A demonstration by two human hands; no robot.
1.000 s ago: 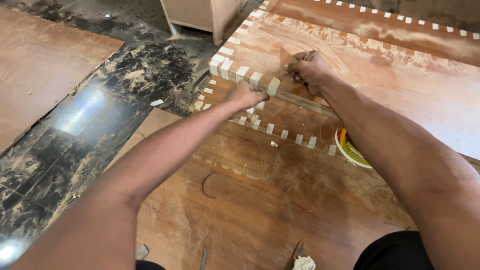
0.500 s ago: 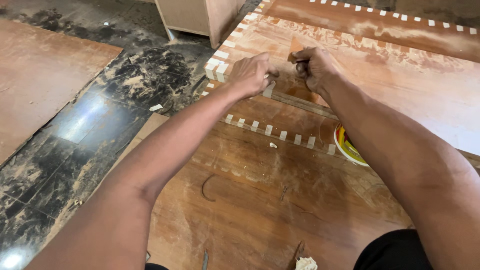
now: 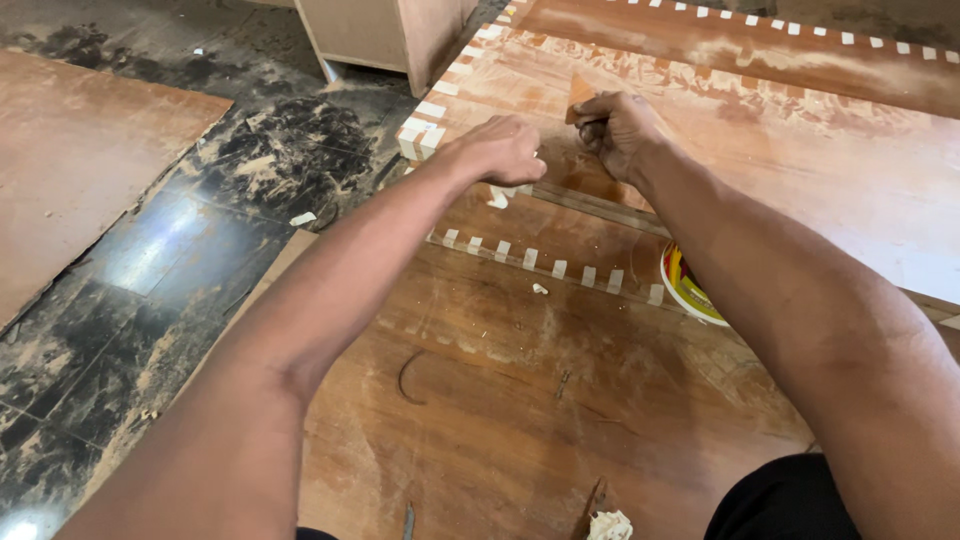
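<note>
A stack of reddish-brown plywood boards (image 3: 800, 150) lies in front of me, edged with short strips of pale masking tape (image 3: 430, 110). My left hand (image 3: 500, 150) rests fisted on the front edge of the top board, covering several tape strips. My right hand (image 3: 620, 130) is closed on a small triangular brown veneer piece (image 3: 580, 92) and presses it against the top board's surface. Both forearms reach forward over a lower board (image 3: 520, 400).
A round white tub with a yellow and red label (image 3: 690, 290) sits under the top board's edge by my right forearm. A dusty dark tiled floor (image 3: 180, 260) lies left, with another board (image 3: 70, 150) and a wooden cabinet (image 3: 390, 30) behind. Scraps lie near my knees.
My left hand rose from the lower taped edge onto the top board's front edge and closed there. My right hand stayed on the veneer piece, shifting slightly.
</note>
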